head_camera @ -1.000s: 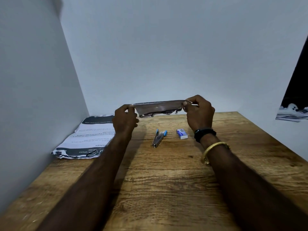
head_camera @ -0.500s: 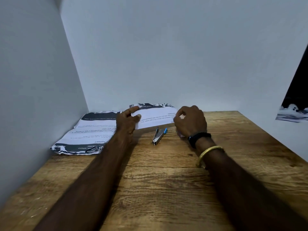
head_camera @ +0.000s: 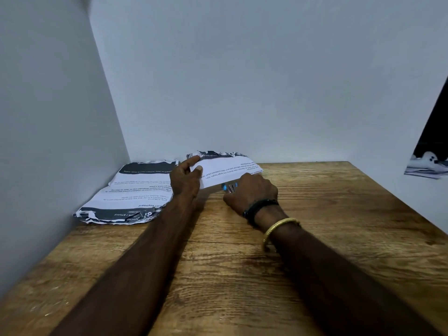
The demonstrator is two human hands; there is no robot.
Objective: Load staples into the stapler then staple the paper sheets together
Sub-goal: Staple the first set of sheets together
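Sheets [head_camera: 225,169] lay at the far edge of our table [head_camera: 315,214], their left end pinched in our left hand [head_camera: 185,179]. Our right hand [head_camera: 252,192] curled around the blurred stapler [head_camera: 229,187] just near them.

On the counter [head_camera: 315,214], a pile of sheets [head_camera: 135,190] lies in the far left corner against both walls. Right of it, a second sheet [head_camera: 228,169] lies by the back wall, the stapler [head_camera: 229,187] at its near edge.
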